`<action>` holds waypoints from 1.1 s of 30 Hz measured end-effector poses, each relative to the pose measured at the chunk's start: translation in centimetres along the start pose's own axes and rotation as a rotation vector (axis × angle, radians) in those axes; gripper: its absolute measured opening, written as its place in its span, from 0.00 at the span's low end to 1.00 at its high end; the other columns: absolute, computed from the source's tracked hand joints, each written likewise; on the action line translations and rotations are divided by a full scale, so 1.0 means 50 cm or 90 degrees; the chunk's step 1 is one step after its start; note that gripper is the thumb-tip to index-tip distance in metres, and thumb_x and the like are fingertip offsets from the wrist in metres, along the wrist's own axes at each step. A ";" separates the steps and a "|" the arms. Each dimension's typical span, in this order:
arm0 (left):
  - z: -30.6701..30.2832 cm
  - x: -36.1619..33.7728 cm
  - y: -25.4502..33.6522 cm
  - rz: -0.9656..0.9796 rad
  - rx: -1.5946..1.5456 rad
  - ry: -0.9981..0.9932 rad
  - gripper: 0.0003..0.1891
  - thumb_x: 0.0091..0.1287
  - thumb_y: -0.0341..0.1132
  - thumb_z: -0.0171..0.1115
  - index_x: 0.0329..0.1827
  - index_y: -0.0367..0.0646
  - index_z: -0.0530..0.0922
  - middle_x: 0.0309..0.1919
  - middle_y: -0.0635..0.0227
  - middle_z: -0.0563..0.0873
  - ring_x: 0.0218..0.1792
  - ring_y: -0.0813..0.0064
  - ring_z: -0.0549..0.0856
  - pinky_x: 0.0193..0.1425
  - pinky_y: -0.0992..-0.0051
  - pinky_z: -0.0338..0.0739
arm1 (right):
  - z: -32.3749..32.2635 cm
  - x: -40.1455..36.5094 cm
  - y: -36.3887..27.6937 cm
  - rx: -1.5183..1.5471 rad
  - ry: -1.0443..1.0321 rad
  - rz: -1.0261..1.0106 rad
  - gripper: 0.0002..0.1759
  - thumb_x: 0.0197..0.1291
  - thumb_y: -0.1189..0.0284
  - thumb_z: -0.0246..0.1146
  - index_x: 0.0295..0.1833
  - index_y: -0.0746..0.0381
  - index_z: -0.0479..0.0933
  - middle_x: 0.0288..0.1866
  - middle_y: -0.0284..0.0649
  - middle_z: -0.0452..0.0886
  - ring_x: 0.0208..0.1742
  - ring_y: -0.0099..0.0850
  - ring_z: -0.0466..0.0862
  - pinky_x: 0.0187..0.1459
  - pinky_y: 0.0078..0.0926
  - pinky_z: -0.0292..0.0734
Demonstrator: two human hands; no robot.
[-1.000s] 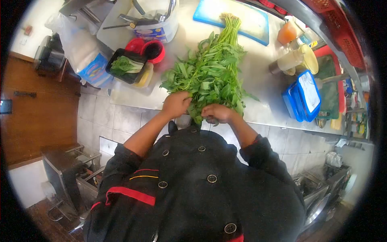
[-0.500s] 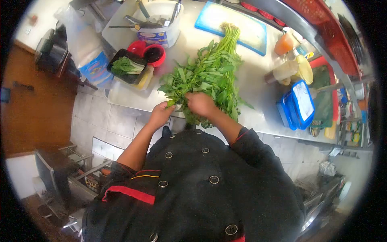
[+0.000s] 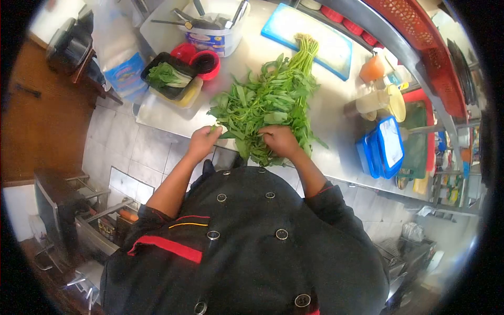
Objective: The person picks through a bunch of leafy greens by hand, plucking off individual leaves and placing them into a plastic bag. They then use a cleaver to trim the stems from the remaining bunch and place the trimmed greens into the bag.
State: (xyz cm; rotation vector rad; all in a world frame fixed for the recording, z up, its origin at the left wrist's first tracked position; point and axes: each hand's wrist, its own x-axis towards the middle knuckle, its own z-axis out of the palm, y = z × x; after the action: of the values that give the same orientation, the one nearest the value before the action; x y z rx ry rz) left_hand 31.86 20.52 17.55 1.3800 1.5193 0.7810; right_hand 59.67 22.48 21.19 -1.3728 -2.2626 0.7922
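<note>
Closest to the camera is the black chef's jacket (image 3: 252, 247) with red trim, filling the bottom of my feed. Both bare forearms reach out from it to the near edge of the steel desk (image 3: 336, 121).

The left hand (image 3: 202, 143) is at the near-left corner of the bunch of greens (image 3: 268, 102), and its grip is pinched on a leaf right at that edge. The right hand (image 3: 281, 142) is planted on the near end of the bunch, knuckles up. Its grip is curled tight into the leaves, though I can't see the fingertips, which are buried in there. The two hands are apart, with a clump of leaves between them.

The bunch lies flat in the middle of the desk, leafy end toward the body. Its stems point away, and their cut ends lie on the blue cutting board (image 3: 315, 31).

Left of the greens is a black tray (image 3: 157, 65) with a leafy vegetable in it, and just beyond that are two red bowls (image 3: 202, 60). Further back is a white tub (image 3: 218, 31) full of utensils.

Off to the right, well apart from the bunch, there's a blue lidded box (image 3: 383, 149). Past it are a cream jug (image 3: 367, 102) and an orange container (image 3: 374, 68). A red crate (image 3: 420, 26) runs along the far-right edge.
</note>
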 end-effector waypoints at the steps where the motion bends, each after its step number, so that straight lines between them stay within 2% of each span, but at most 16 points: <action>1: -0.005 0.001 0.006 -0.051 -0.002 -0.006 0.17 0.63 0.48 0.61 0.32 0.40 0.80 0.20 0.71 0.77 0.22 0.79 0.75 0.28 0.73 0.73 | -0.006 -0.008 -0.002 0.071 0.029 0.036 0.14 0.52 0.68 0.55 0.41 0.58 0.81 0.37 0.48 0.82 0.37 0.47 0.82 0.42 0.39 0.78; 3: -0.013 0.008 0.026 -0.102 0.000 -0.013 0.18 0.62 0.48 0.61 0.29 0.40 0.80 0.21 0.68 0.78 0.22 0.76 0.75 0.31 0.72 0.74 | -0.012 -0.019 0.006 0.145 0.062 0.073 0.15 0.51 0.67 0.56 0.42 0.59 0.82 0.37 0.48 0.82 0.36 0.46 0.82 0.43 0.37 0.78; 5: -0.010 0.013 0.052 0.025 0.241 -0.059 0.17 0.60 0.46 0.61 0.26 0.38 0.80 0.24 0.61 0.81 0.25 0.64 0.79 0.36 0.68 0.74 | -0.010 -0.029 0.017 0.204 0.085 0.214 0.15 0.48 0.67 0.58 0.42 0.61 0.81 0.36 0.48 0.83 0.38 0.42 0.83 0.44 0.33 0.77; 6: -0.005 0.008 0.073 0.026 0.246 -0.062 0.17 0.60 0.46 0.61 0.26 0.38 0.80 0.24 0.61 0.81 0.25 0.64 0.79 0.36 0.68 0.74 | -0.010 -0.031 0.016 0.209 0.088 0.215 0.15 0.48 0.67 0.58 0.42 0.61 0.81 0.36 0.48 0.83 0.38 0.42 0.83 0.44 0.33 0.77; 8: 0.015 -0.002 0.114 0.178 0.280 -0.065 0.14 0.59 0.43 0.59 0.28 0.40 0.80 0.29 0.56 0.83 0.33 0.52 0.79 0.37 0.62 0.73 | -0.012 -0.032 0.013 0.214 0.089 0.273 0.15 0.48 0.68 0.59 0.42 0.63 0.81 0.36 0.49 0.82 0.38 0.40 0.83 0.45 0.32 0.76; 9: 0.032 0.002 0.113 0.216 0.281 -0.085 0.11 0.58 0.40 0.58 0.31 0.42 0.81 0.31 0.56 0.83 0.37 0.54 0.81 0.40 0.60 0.75 | -0.007 -0.033 0.019 0.219 0.095 0.275 0.15 0.48 0.68 0.59 0.42 0.63 0.81 0.36 0.49 0.82 0.38 0.40 0.83 0.45 0.32 0.76; 12: 0.075 0.010 0.114 0.278 0.325 -0.101 0.10 0.58 0.39 0.57 0.34 0.43 0.81 0.32 0.56 0.83 0.38 0.54 0.81 0.42 0.60 0.76 | 0.005 -0.032 0.029 0.266 0.146 0.209 0.15 0.48 0.69 0.59 0.41 0.65 0.80 0.36 0.50 0.82 0.38 0.41 0.83 0.45 0.32 0.76; 15: 0.091 0.014 0.119 0.239 0.404 -0.147 0.10 0.59 0.38 0.56 0.35 0.43 0.82 0.33 0.55 0.83 0.38 0.54 0.82 0.43 0.60 0.76 | 0.003 -0.035 0.023 0.234 0.172 0.168 0.14 0.48 0.70 0.59 0.40 0.66 0.80 0.35 0.50 0.82 0.38 0.41 0.83 0.44 0.31 0.76; 17: 0.096 0.017 0.118 0.207 0.450 -0.194 0.10 0.59 0.38 0.56 0.35 0.42 0.82 0.33 0.55 0.83 0.38 0.54 0.82 0.43 0.60 0.76 | 0.014 -0.035 0.039 0.242 0.178 0.157 0.14 0.49 0.71 0.59 0.41 0.67 0.79 0.31 0.44 0.82 0.32 0.31 0.81 0.38 0.27 0.76; 20: 0.098 0.015 0.096 0.220 0.307 -0.227 0.12 0.60 0.39 0.56 0.37 0.41 0.83 0.34 0.54 0.84 0.38 0.53 0.82 0.43 0.61 0.76 | 0.019 -0.035 0.040 0.240 0.190 0.144 0.14 0.49 0.71 0.60 0.41 0.67 0.79 0.30 0.44 0.82 0.31 0.30 0.81 0.38 0.26 0.76; 22: 0.095 0.023 0.087 0.171 0.274 -0.102 0.14 0.60 0.42 0.57 0.38 0.40 0.83 0.34 0.52 0.84 0.38 0.52 0.82 0.43 0.62 0.76 | 0.012 -0.035 0.031 0.240 0.184 0.154 0.14 0.49 0.71 0.60 0.40 0.67 0.79 0.29 0.43 0.82 0.31 0.30 0.81 0.37 0.26 0.75; 24: 0.097 0.032 0.082 0.143 0.283 -0.075 0.15 0.59 0.43 0.59 0.38 0.40 0.83 0.33 0.51 0.84 0.38 0.52 0.82 0.43 0.62 0.76 | 0.003 -0.037 0.020 0.236 0.174 0.165 0.13 0.50 0.71 0.59 0.40 0.67 0.79 0.28 0.43 0.82 0.30 0.30 0.80 0.37 0.26 0.75; 25: 0.098 0.038 0.082 0.114 0.289 -0.045 0.16 0.59 0.44 0.60 0.38 0.39 0.83 0.33 0.50 0.84 0.37 0.52 0.82 0.43 0.62 0.76 | -0.002 -0.036 0.014 0.247 0.156 0.194 0.13 0.49 0.71 0.59 0.40 0.66 0.80 0.31 0.46 0.82 0.34 0.35 0.82 0.40 0.28 0.76; 26: 0.101 0.045 0.078 0.114 0.288 -0.040 0.16 0.59 0.44 0.60 0.38 0.39 0.83 0.33 0.50 0.84 0.37 0.52 0.82 0.43 0.62 0.76 | -0.004 -0.035 0.009 0.258 0.136 0.222 0.13 0.49 0.71 0.58 0.39 0.65 0.80 0.34 0.50 0.82 0.37 0.40 0.83 0.44 0.31 0.77; 32: 0.110 0.072 0.067 0.099 0.282 -0.018 0.15 0.57 0.44 0.60 0.32 0.38 0.83 0.31 0.50 0.84 0.33 0.53 0.83 0.39 0.63 0.76 | 0.010 -0.031 0.021 0.220 0.143 0.182 0.12 0.49 0.71 0.58 0.38 0.65 0.80 0.35 0.50 0.82 0.39 0.42 0.83 0.45 0.31 0.77; 33: 0.101 0.070 0.079 0.054 0.230 -0.038 0.15 0.56 0.43 0.59 0.31 0.38 0.83 0.30 0.50 0.83 0.32 0.54 0.83 0.38 0.64 0.76 | 0.008 -0.033 0.019 0.220 0.143 0.183 0.12 0.49 0.71 0.58 0.38 0.65 0.80 0.35 0.50 0.82 0.39 0.42 0.83 0.45 0.31 0.77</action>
State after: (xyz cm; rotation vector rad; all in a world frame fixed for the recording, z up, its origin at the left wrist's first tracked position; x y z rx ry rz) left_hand 38.21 24.02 18.43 1.7255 1.6182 0.5254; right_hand 60.83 21.26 20.26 -1.5435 -1.6876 1.0093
